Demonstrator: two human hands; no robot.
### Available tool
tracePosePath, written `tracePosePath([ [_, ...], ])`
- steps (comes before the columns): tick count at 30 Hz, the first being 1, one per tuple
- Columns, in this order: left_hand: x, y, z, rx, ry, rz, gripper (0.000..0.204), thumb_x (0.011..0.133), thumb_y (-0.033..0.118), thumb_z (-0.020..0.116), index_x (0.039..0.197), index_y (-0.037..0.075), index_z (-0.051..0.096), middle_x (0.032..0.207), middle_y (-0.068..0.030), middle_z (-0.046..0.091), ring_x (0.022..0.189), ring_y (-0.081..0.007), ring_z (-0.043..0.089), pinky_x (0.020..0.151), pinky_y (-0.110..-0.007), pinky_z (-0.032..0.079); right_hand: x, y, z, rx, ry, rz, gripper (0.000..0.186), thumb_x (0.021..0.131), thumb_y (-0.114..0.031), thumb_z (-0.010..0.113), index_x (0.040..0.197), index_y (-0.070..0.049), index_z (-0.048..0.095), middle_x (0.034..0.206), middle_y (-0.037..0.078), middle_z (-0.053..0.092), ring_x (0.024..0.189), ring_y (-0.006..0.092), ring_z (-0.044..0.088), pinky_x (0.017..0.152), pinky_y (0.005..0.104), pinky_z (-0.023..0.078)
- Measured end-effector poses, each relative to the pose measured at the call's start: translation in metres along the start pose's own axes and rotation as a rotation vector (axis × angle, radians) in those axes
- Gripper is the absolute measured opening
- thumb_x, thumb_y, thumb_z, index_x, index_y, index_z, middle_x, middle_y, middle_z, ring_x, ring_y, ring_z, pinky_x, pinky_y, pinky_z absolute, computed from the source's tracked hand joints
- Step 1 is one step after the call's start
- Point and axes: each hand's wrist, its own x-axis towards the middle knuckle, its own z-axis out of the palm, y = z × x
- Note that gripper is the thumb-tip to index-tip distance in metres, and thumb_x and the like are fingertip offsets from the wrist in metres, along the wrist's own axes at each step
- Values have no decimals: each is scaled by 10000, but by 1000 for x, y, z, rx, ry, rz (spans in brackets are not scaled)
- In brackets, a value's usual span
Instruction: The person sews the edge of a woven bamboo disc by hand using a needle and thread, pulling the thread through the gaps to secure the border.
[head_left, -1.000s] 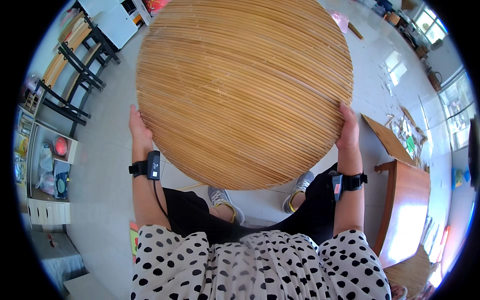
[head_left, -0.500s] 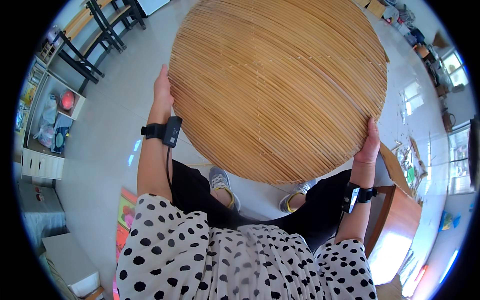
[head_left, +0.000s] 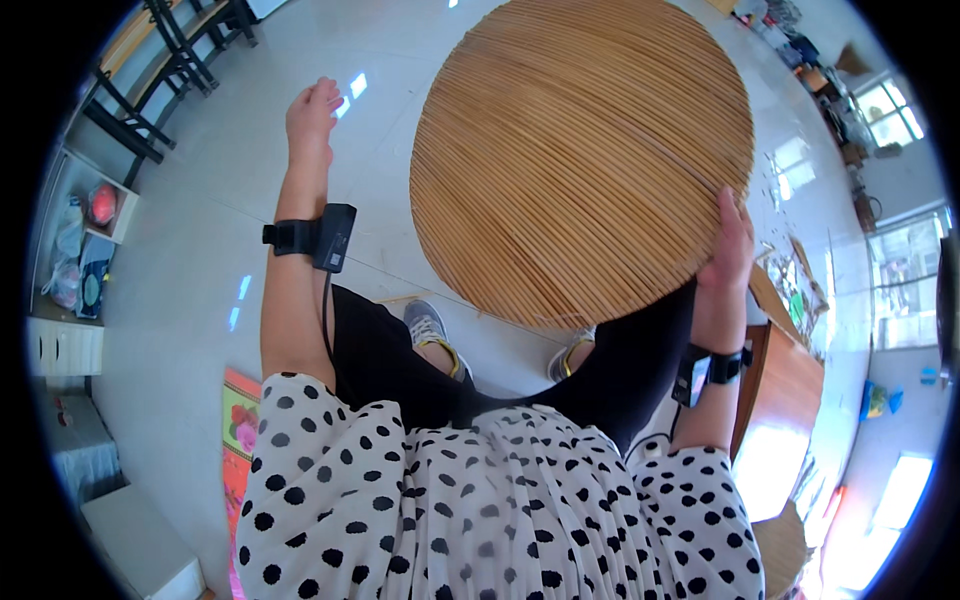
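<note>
A large round mat [head_left: 585, 165] of thin tan stalks laid side by side is held up in front of me, over the floor and above my knees. My right hand [head_left: 733, 240] grips its lower right edge; the thumb lies on the near face, and the other fingers are mostly hidden behind the rim. To the left, my left hand [head_left: 314, 118] is raised in the air, apart from the mat. Its fingers are loosely bent, with nothing visible in them.
Beside my right leg stands a brown wooden box-like piece [head_left: 785, 395]. Scraps [head_left: 800, 285] lie on the floor beyond it. Shelves [head_left: 90, 200] line the left wall, with dark-framed benches [head_left: 150, 75] farther off. A floral red sheet [head_left: 240, 430] lies by my left side.
My left hand has let go of the mat's left edge and moved away, left and upward. The mat has shifted and turned slightly, still in my right hand.
</note>
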Motion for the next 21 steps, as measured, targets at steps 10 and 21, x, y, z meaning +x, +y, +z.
tracePosePath([
  [10,-70,41,0,207,-364,221,345,930,311,605,1142,40,637,1080,-65,665,1037,-158,623,915,-309,427,-19,22,36,-244,103,108,312,955,-189,596,1170,37,607,1058,98,668,908,172,643,773,313,527],
  [21,-208,52,-13,388,-753,485,259,890,162,667,1107,33,608,1062,-74,629,962,-184,638,813,-317,501,-31,73,33,-566,-61,-61,302,912,-224,617,1058,39,647,887,107,696,812,166,639,750,326,501],
])
